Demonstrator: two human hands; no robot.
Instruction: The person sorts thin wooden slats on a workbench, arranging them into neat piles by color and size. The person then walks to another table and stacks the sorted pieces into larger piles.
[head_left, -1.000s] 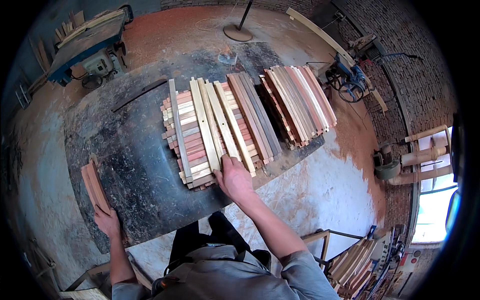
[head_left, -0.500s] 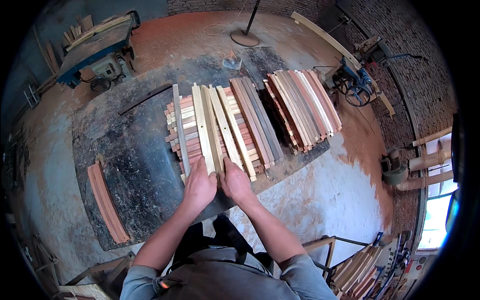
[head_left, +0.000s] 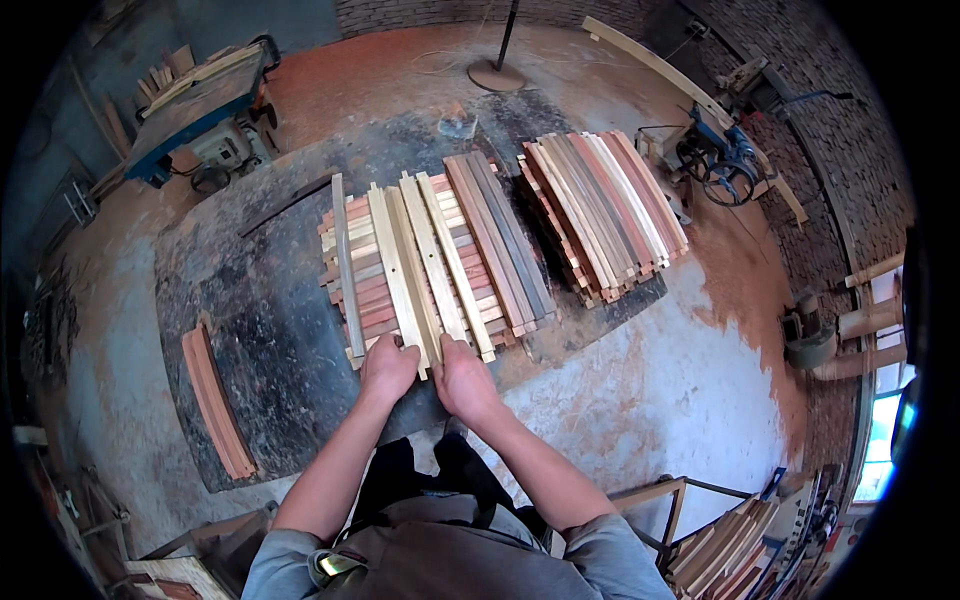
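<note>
Several long pale wooden strips (head_left: 393,255) lie lengthwise across a layered stack of pinkish, brown and cream strips (head_left: 372,290). At the near end of a pale pair, my left hand (head_left: 388,370) is closed with its thumb against the left edge. My right hand (head_left: 466,382) is closed at the right side of the same ends, which stick out between both hands. Another pale strip (head_left: 437,265) with a dark spot runs just right of the pair. A greyish strip (head_left: 347,265) lies at the stack's left, brown and dark grey strips (head_left: 495,245) at its right. Fingertips are partly hidden.
A second stack of mixed strips (head_left: 600,215) stands to the right on the dark floor sheet (head_left: 270,360). A small reddish bundle (head_left: 216,405) lies at left. Beyond are a blue saw table (head_left: 200,110), a round-based post (head_left: 497,75) and a blue machine with wheels (head_left: 730,165).
Both hands have drawn nearer to my body. The pale pair has slid toward me and left, so its near ends now stick out between my hands.
</note>
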